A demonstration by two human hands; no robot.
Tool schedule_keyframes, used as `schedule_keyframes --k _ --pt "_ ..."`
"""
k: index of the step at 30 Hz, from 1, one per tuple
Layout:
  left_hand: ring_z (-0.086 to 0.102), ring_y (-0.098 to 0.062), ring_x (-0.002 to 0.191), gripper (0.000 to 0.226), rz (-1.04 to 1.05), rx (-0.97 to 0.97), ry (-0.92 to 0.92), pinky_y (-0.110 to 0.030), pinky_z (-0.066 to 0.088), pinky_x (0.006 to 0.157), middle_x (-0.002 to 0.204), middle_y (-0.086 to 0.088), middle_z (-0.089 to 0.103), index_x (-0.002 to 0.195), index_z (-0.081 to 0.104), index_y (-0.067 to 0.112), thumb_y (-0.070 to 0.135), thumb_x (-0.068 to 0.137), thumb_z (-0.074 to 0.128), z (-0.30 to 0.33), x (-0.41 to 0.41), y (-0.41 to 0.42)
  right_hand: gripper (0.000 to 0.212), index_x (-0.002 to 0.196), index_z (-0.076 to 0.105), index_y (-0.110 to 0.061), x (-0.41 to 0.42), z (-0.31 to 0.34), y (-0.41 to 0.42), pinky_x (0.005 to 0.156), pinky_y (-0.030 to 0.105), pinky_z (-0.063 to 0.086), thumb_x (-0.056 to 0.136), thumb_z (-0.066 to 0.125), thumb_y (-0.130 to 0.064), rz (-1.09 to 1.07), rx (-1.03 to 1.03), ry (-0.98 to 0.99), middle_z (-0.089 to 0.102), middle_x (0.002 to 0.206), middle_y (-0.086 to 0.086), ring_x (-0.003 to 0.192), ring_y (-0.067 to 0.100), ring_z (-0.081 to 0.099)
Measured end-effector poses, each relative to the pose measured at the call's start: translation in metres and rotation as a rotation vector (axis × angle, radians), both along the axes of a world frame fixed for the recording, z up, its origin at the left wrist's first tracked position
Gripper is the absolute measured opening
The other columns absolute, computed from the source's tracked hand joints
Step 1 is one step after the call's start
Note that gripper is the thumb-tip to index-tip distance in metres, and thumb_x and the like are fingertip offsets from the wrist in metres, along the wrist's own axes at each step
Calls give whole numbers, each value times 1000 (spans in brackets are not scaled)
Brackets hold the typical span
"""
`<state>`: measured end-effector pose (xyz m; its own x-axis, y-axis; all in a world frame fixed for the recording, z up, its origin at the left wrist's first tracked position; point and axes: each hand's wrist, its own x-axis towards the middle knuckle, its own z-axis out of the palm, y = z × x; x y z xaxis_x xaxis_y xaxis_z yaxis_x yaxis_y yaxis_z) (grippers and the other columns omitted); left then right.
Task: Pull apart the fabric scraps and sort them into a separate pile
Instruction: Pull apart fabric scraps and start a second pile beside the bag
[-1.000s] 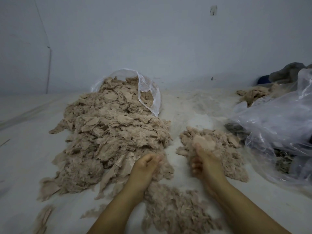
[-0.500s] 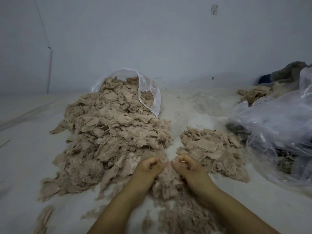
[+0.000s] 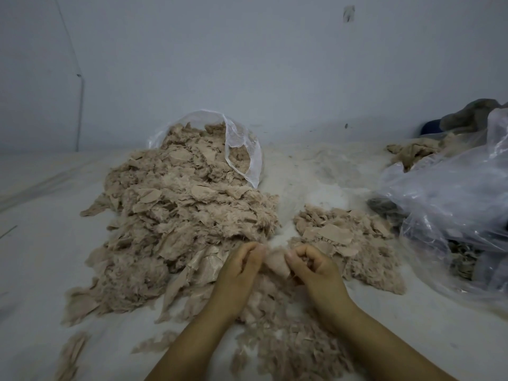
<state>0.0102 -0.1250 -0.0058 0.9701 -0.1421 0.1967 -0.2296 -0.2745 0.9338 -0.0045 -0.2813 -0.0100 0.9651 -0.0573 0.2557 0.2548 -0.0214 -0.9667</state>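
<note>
We are pinching one beige fabric scrap [image 3: 276, 262] between our left hand [image 3: 242, 266] and right hand [image 3: 313, 266], just in front of the big unsorted heap [image 3: 178, 215]. We are probably best gripping near its edges, tugging outward evenly, then dropping the pieces on the smaller pile [image 3: 349, 240] at right.

We see a big heap of beige fabric scraps [image 3: 176, 224] spilling from a clear bag's mouth, frayed and tangled, with flat pieces mixed in. To its right, apart from it, lies a smaller pile [image 3: 349, 240] of the same scraps. A loose fluffy spread [image 3: 288, 342] lies nearest us. One small scrap [image 3: 276, 261] is held raised between the piles.
</note>
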Motion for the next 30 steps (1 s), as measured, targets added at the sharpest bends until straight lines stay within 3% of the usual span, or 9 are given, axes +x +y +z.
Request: schedule_keyframes --k 2,5,8,11,15,20,23,26,30 --pt "54 5 103 57 -72 50 -10 -16 45 85 112 17 57 118 54 35 66 71 61 -3 -1 -1 16 75 64 -17 -1 0 2 59 32 48 90 60 -19 49 2 21 61 64 0 59 15 55" --pt "58 -6 70 9 -91 -151 -49 -21 48 64 75 11 64 88 67 21 28 83 69 -3 -3 -6 13 79 64 -12 -2 2 4 53 25 47 90 61 -17 59 49 53 60 63 4 55 14 55" --pt "53 -16 65 21 -51 -286 -36 -28 43 59 68 -2 60 77 64 11 32 80 62 -1 -3 -5 12 80 62 -8 -2 2 3 50 23 45 90 61 -15 66 80 99 56 62 6 51 12 53" --pt "54 -14 60 20 -37 -316 -21 -25 44 53 66 -2 61 78 61 9 29 83 61 -1 -3 -6 12 79 63 -7 -2 3 4 48 24 46 88 63 -15 112 126 153 59 59 4 49 12 52" --pt "53 -10 46 20 194 -500 38 -21 42 39 56 -1 58 74 55 8 15 93 54 4 6 4 21 68 59 -7 1 5 -4 49 22 46 87 64 -14 59 145 162 56 51 0 48 12 49" --pt "60 -13 55 17 21 -501 51 -23 48 46 64 -5 65 80 60 6 21 88 57 5 1 1 50 74 59 -5 -7 10 -1 47 25 42 70 66 -54 196 13 158 57 55 6 49 17 51" --pt "60 -19 55 20 -60 -494 71 -26 49 48 66 -12 65 83 58 4 24 86 58 4 -4 -5 40 100 58 -6 -7 7 4 42 24 45 71 76 -27 282 82 184 64 62 7 47 17 57" --pt "50 -20 54 20 190 -448 30 -26 41 45 62 -8 56 78 55 6 20 92 55 5 3 1 9 86 60 1 -7 7 4 41 21 47 81 68 0 327 87 223 66 58 9 42 15 58" --pt "52 -22 57 20 227 -479 34 -30 43 48 68 -12 57 81 56 5 19 94 52 9 5 8 33 87 64 -1 -9 11 2 34 19 40 76 70 -31 370 68 285 70 72 12 35 16 54"
